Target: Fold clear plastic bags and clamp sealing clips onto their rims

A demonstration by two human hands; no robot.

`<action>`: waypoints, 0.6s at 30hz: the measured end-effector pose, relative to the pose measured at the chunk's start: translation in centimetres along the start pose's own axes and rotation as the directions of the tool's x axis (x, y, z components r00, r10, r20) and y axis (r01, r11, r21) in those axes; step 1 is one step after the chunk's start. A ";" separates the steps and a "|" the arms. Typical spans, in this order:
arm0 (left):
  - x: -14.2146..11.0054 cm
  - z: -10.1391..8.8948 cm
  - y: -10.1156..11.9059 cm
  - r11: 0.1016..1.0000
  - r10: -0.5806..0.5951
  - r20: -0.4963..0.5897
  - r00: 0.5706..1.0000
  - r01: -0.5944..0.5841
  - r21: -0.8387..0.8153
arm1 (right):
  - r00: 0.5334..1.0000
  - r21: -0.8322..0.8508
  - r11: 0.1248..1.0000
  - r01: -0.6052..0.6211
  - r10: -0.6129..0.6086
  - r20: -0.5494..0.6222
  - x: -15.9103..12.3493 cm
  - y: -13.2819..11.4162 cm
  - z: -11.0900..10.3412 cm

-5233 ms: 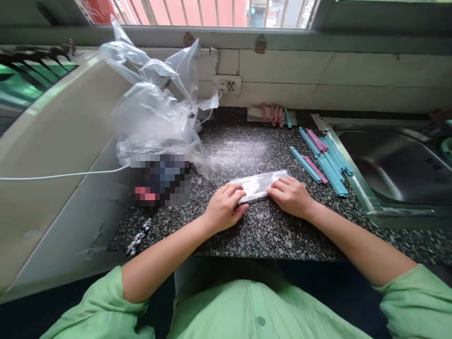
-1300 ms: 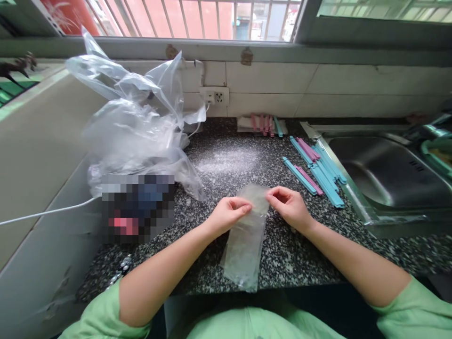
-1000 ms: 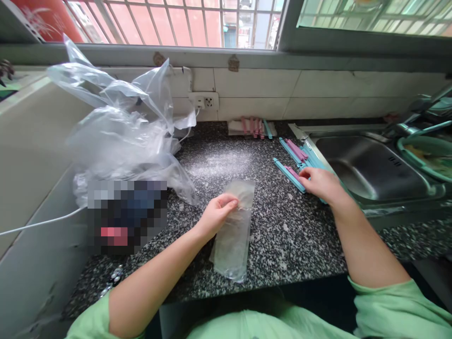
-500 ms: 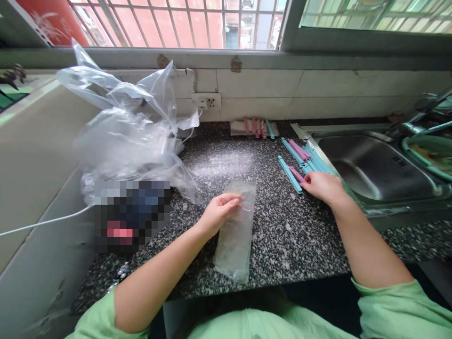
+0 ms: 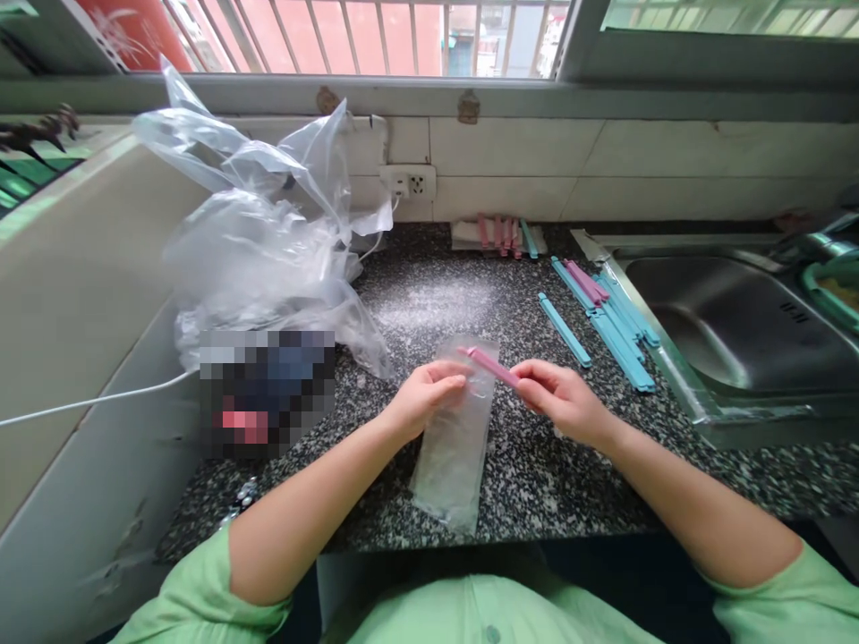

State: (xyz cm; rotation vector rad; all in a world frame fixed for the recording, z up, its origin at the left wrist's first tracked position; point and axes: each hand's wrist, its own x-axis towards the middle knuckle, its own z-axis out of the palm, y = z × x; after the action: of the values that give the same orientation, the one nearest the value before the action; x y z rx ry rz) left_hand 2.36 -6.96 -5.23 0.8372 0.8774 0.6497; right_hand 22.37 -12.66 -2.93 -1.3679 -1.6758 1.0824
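Kitchen | steel sink [image 5: 731,331] | speckled counter [image 5: 537,483] | tiled wall [image 5: 510,148] | wall socket [image 5: 408,182] | barred window [image 5: 395,38]

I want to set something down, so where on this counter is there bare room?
There's bare counter between the clear pouch and the right forearm, and behind the pouch, between the big plastic bag and the lone blue clip, though that patch looks whitish. It's crowded left, around the bag, and beside the sink, where blue and pink clips lie.
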 end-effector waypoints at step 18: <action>-0.2 0.3 0.4 0.998 0.016 0.079 0.997 -0.021 0.060 | 0.991 -0.292 0.956 -0.002 -0.036 -0.126 0.0 1.7 1.2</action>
State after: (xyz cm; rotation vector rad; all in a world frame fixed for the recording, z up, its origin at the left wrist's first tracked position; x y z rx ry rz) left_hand 2.43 -7.02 -4.73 0.9207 0.8225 0.6046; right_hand 21.99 -12.69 -4.98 -1.5688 -1.7977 0.7378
